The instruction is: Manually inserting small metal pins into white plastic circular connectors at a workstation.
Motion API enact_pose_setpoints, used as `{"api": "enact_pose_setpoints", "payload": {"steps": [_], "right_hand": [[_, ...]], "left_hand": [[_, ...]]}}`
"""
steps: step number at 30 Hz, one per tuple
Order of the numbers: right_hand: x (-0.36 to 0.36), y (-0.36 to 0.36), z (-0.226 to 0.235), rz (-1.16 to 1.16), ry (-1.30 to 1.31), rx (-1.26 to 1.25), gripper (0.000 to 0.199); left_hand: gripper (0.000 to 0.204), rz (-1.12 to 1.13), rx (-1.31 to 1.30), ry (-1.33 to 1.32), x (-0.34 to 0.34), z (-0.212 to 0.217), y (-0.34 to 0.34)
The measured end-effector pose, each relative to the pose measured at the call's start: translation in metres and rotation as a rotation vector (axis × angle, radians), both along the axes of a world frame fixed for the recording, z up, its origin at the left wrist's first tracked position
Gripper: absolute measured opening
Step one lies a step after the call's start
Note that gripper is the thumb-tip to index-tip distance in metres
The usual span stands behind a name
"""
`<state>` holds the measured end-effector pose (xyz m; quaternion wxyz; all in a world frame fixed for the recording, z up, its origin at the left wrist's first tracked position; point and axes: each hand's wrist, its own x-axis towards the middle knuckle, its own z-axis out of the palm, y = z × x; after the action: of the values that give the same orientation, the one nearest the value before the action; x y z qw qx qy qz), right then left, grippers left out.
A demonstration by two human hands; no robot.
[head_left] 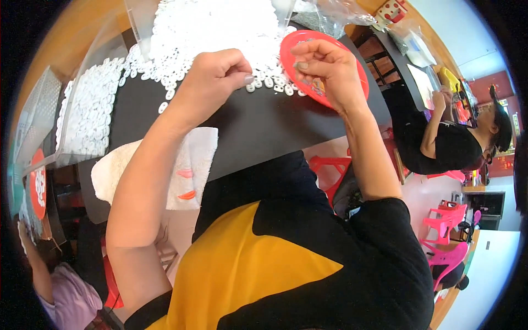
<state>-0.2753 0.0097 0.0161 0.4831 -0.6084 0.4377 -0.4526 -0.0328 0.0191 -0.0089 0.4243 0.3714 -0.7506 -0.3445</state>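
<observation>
My left hand (215, 80) is closed in a pinch above the front of a big heap of small white oval pieces with holes (212, 33). Whatever its fingertips hold, if anything, is too small to tell. Over a round red plate (360, 82) is my right hand (328, 69), its thumb and fingers curled close together; what lies between them cannot be made out. Small greyish pieces (317, 87) lie on the plate. Several white pieces (268, 82) are scattered on the dark table (264, 129) between my hands.
A clear plastic bin (85, 118) of white pieces stands at left. A cream towel (201, 148) lies at the table's near edge. Clear plastic bags (330, 19) lie beyond the plate. Another person (454, 140) works at right; a person in a pale purple top (71, 297) is at lower left.
</observation>
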Motion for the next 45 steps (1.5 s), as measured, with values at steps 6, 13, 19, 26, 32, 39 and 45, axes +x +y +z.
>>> {"api": "enact_pose_setpoints", "payload": {"steps": [6,13,19,26,32,39,45], "right_hand": [[0.038,0.014,-0.002,0.164,0.036,-0.099,0.021],[0.051,0.014,-0.004,0.172,0.114,-0.188,0.019],[0.052,0.013,-0.010,0.162,0.173,-0.274,0.022],[0.059,0.014,-0.014,0.141,0.133,-0.235,0.031],[0.033,0.010,-0.016,0.024,0.205,-0.324,0.032],[-0.034,-0.002,-0.017,-0.171,0.361,-0.383,0.029],[-0.048,0.004,-0.023,-0.285,0.777,-0.529,0.020]], "left_hand": [[0.012,-0.035,0.194,0.094,-0.006,0.008,0.006],[0.016,-0.035,0.287,0.102,-0.002,0.014,0.008],[0.015,-0.020,0.310,0.095,-0.002,0.017,0.009],[0.016,0.072,0.185,0.055,-0.006,0.009,0.007],[0.016,0.133,0.419,0.141,-0.004,0.015,0.008],[0.013,0.102,0.452,0.146,-0.003,0.014,0.006],[0.012,0.015,0.510,0.202,-0.001,0.012,0.004]]}}
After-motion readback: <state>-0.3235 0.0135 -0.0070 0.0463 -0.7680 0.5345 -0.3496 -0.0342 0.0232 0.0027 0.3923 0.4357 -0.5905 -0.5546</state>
